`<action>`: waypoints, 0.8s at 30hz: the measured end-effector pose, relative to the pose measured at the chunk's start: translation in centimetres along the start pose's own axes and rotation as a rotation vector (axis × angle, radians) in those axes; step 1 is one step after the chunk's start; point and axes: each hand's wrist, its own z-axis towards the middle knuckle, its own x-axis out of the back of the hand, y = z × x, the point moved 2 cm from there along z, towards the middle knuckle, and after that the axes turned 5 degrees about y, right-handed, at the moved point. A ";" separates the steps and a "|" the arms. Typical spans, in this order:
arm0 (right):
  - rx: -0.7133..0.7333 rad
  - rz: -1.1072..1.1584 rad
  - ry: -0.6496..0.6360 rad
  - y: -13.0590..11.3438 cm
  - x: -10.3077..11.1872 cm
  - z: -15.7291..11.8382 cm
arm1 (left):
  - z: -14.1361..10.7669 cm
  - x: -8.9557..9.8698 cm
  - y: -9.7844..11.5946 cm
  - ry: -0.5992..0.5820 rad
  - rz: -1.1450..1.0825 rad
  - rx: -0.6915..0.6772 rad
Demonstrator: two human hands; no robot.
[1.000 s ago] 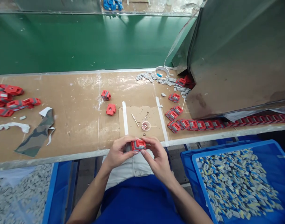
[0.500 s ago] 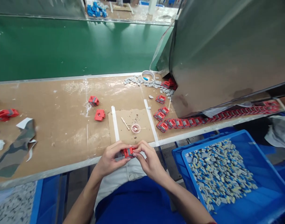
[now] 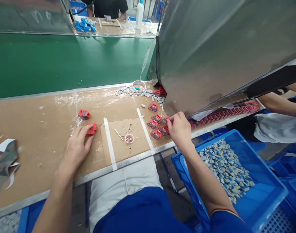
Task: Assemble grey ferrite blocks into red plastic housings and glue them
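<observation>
My left hand [image 3: 77,145] rests on the board-covered bench at the left, thumb and fingers closed around a red plastic part [image 3: 91,128]. Just beyond it sits another red part with a grey strip [image 3: 84,114]. Over at the right, my right hand [image 3: 180,131] pinches a red and grey part [image 3: 166,119] at the near end of a group of similar parts [image 3: 153,123]. The hand partly hides that part and its neighbours. Between my hands stands a small cup of reddish liquid [image 3: 129,138] with a thin stick in it, and a white stick [image 3: 118,134] lies beside it.
A long row of red parts [image 3: 220,116] runs right beneath a metal panel [image 3: 211,55]. Grey pieces lie around a tape roll [image 3: 139,86]. A blue crate [image 3: 266,181] of small pieces stands below right. Camouflage sheet [image 3: 7,161] lies left. Co-workers sit opposite and at right.
My hands have parted from in front of my body. The right carried the red part to the group at right; the left reached out to a red part on the bench. The view shifted.
</observation>
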 end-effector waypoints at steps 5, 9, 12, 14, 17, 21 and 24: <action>-0.045 -0.273 -0.155 -0.9 -3.0 2.2 | -1.3 -0.3 0.0 0.054 0.004 -0.034; -0.043 -0.252 -0.153 -1.1 -2.1 1.7 | -0.5 -0.6 0.1 0.023 -0.027 -0.032; 0.052 -0.085 -0.027 -1.7 0.4 0.0 | 0.9 -0.4 0.4 -0.028 -0.024 0.003; 0.160 0.121 0.052 -2.6 2.4 -1.8 | 1.3 0.0 1.1 -0.050 -0.060 0.034; 0.265 0.425 0.010 -3.9 4.4 -5.1 | 0.5 0.6 2.5 -0.005 -0.345 0.198; 0.270 0.676 -0.115 -4.8 3.8 -8.4 | -2.3 0.1 3.9 0.071 -1.004 0.569; 0.179 0.706 -0.130 -4.9 1.8 -9.7 | -3.9 -1.0 4.6 0.098 -1.302 0.726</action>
